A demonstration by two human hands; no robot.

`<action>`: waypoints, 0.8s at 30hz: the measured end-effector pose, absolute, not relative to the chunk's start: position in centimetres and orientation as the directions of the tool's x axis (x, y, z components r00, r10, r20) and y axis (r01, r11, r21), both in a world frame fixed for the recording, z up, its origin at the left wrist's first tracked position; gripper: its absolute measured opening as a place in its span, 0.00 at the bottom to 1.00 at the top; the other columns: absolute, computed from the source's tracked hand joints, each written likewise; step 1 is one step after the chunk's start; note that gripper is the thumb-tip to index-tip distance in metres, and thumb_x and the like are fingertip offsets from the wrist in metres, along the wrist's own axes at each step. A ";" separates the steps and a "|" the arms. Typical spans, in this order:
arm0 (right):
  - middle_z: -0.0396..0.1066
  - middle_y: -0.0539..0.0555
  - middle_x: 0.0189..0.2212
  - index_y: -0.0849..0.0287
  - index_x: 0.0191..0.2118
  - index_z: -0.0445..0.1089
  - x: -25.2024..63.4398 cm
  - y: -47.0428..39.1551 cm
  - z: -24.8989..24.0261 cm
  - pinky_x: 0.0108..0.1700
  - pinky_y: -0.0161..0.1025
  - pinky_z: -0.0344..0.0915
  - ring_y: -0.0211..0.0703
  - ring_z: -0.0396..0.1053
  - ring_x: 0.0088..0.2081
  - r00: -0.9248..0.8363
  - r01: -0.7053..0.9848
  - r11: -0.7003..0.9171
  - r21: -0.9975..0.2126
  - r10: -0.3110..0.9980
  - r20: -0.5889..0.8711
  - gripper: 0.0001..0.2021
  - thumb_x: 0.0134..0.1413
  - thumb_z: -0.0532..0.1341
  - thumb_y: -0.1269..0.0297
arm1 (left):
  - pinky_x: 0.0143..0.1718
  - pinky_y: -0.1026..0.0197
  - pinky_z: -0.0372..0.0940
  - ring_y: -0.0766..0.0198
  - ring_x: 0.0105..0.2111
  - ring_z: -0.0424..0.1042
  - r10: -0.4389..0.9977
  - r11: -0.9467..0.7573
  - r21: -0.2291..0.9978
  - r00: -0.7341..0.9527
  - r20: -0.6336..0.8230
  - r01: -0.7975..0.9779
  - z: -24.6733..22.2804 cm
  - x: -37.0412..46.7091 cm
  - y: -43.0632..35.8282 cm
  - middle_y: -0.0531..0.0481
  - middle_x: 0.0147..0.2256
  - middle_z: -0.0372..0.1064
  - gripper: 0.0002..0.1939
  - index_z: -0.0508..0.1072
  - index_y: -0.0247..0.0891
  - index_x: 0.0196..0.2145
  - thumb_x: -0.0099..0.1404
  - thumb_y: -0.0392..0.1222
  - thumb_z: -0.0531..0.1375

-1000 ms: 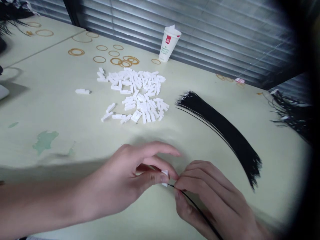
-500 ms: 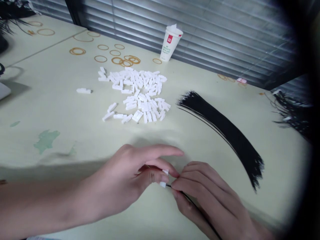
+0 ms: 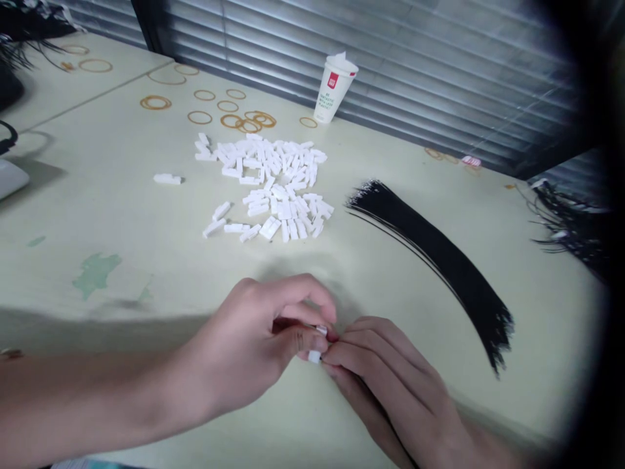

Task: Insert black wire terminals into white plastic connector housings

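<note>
Between the thumb and fingers of my left hand [image 3: 266, 342] is a small white plastic connector housing [image 3: 315, 356], partly covered by the thumb. My right hand [image 3: 390, 378] pinches a thin black wire [image 3: 390, 430] close to its tip, right up against the connector. The fingertips hide whether the wire's end sits inside the housing. Beyond my hands lies a loose pile of similar white connectors [image 3: 283, 202]. A bundle of black wires [image 3: 434, 254] with stripped ends rests to the right, in a gentle curve.
Tan rubber bands [image 3: 249, 122] lie scattered behind the pile. A white paper cup [image 3: 334, 88] stands near the window blinds. More black wires [image 3: 569, 221] are at the right edge and others [image 3: 29, 39] at the top left. A white object [image 3: 12, 179] shows at the left edge.
My right hand has moved left, closing the short gap of bare wire before the connector. My left index finger has curled in from its stretched position.
</note>
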State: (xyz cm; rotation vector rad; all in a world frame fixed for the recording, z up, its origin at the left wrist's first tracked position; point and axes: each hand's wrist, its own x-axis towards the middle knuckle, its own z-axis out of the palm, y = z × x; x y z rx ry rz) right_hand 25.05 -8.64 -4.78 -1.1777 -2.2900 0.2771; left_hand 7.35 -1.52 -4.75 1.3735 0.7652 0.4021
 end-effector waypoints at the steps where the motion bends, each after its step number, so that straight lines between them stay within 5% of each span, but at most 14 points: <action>1: 0.68 0.52 0.27 0.63 0.36 0.65 25.0 -8.7 -4.8 0.35 0.37 0.63 0.37 0.65 0.31 -0.472 0.688 0.592 -0.420 0.804 0.361 0.07 0.54 0.54 0.79 | 0.29 0.70 0.62 0.70 0.28 0.69 0.667 0.186 0.967 0.701 -0.252 0.171 -4.7 7.4 -1.5 0.56 0.27 0.72 0.03 0.67 0.39 0.31 0.62 0.34 0.56; 10: 0.66 0.49 0.31 0.56 0.37 0.63 25.6 -8.8 -5.2 0.32 0.29 0.65 0.32 0.66 0.31 -0.170 0.640 0.233 -0.732 0.972 0.161 0.05 0.55 0.56 0.72 | 0.40 0.67 0.65 0.67 0.39 0.72 0.662 0.232 0.969 0.717 -0.218 0.080 -4.0 7.6 -0.9 0.53 0.37 0.72 0.04 0.69 0.38 0.37 0.63 0.34 0.56; 16: 0.65 0.47 0.26 0.56 0.34 0.64 25.5 -8.6 -4.9 0.27 0.28 0.61 0.30 0.63 0.26 -0.111 0.667 0.151 -0.729 0.988 0.104 0.03 0.56 0.56 0.71 | 0.36 0.68 0.64 0.68 0.36 0.71 0.643 0.225 0.968 0.729 -0.235 0.114 -4.3 7.7 -1.0 0.53 0.34 0.70 0.09 0.66 0.39 0.41 0.62 0.33 0.56; 24: 0.68 0.47 0.28 0.58 0.34 0.65 25.0 -8.3 -4.5 0.29 0.27 0.62 0.30 0.66 0.29 -0.166 0.648 0.214 -0.731 0.976 0.139 0.04 0.56 0.55 0.72 | 0.34 0.69 0.64 0.70 0.31 0.70 0.656 0.079 0.988 0.740 -0.150 0.130 -4.6 8.0 -1.2 0.54 0.29 0.70 0.06 0.69 0.37 0.32 0.62 0.30 0.54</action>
